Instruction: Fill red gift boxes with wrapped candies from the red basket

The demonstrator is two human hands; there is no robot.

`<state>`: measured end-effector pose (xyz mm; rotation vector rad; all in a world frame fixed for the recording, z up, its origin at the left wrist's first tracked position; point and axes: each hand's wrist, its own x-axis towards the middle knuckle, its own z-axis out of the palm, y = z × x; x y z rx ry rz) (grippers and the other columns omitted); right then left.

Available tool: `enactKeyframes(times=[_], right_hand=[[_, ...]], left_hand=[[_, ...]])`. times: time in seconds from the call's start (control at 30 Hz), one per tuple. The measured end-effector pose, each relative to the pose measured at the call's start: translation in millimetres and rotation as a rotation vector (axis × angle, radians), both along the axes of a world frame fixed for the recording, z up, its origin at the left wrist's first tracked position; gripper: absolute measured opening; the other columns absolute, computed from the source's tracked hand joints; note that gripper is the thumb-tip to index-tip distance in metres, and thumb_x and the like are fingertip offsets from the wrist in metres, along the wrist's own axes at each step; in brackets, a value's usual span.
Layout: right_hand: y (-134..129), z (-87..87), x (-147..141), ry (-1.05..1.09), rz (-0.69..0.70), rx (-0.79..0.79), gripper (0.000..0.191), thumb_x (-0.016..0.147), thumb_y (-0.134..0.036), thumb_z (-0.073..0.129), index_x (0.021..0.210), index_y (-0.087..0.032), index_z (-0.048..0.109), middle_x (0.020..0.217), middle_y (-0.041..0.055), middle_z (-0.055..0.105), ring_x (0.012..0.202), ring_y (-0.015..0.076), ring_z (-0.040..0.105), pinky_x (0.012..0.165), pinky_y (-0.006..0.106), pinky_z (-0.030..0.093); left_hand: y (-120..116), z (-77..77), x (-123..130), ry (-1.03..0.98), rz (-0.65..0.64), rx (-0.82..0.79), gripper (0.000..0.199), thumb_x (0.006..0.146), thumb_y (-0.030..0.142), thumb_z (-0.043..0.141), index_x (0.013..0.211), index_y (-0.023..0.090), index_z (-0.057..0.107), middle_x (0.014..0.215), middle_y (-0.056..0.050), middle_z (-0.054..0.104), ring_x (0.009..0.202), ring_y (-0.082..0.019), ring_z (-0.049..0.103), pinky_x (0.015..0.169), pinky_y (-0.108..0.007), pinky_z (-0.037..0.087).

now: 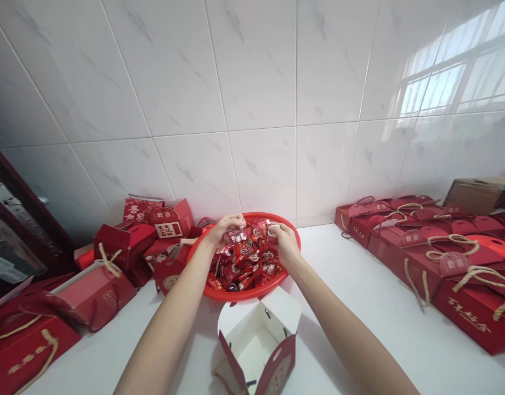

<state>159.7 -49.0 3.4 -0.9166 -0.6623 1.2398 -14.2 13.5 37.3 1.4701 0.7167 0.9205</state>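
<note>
A red plastic basket [244,294] heaped with red-wrapped candies [246,260] stands against the tiled wall. Over its far left part, my left hand [225,229] is closed, its fingers pinching a dark red candy packet [238,237]. My right hand [285,244] is at the basket's right side, fingers curled round a small red-and-white candy packet [272,229]; its fingertips are partly hidden. Between my forearms, in front of the basket, sits an open red gift box [256,340] with a white inside. Its flaps are spread, and no candy shows in it.
Several red gift boxes [81,296], some with rope handles, crowd the left side. More closed boxes [416,247] stand in rows on the right, with a brown cardboard box [474,196] behind them. A white tiled wall [264,164] bounds the white table [326,274] at the back.
</note>
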Motion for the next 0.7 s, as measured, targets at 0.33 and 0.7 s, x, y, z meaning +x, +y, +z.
enactKeyframes(times=[0.33, 0.7], right_hand=[[-2.2, 1.9, -0.4, -0.010, 0.005, 0.036, 0.012, 0.057, -0.029, 0.065, 0.062, -0.019, 0.060, 0.060, -0.0027, 0.060, 0.053, 0.0108, 0.050, 0.052, 0.025, 0.039], [0.0, -6.2, -0.7, -0.117, 0.276, 0.137, 0.019, 0.055, -0.029, 0.073, 0.067, -0.018, 0.063, 0.066, -0.0030, 0.062, 0.063, 0.0124, 0.053, 0.063, 0.026, 0.039]], left_hand=[[-2.6, 1.1, 2.5, 0.028, -0.091, -0.017, 0.019, 0.058, 0.024, 0.072, 0.060, 0.016, 0.055, 0.068, -0.001, 0.063, 0.051, -0.007, 0.043, 0.048, -0.021, 0.037], [-5.8, 5.4, 0.4, -0.158, -0.021, -0.040, 0.017, 0.059, 0.023, 0.072, 0.069, 0.013, 0.063, 0.064, 0.002, 0.054, 0.049, -0.004, 0.034, 0.047, -0.016, 0.033]])
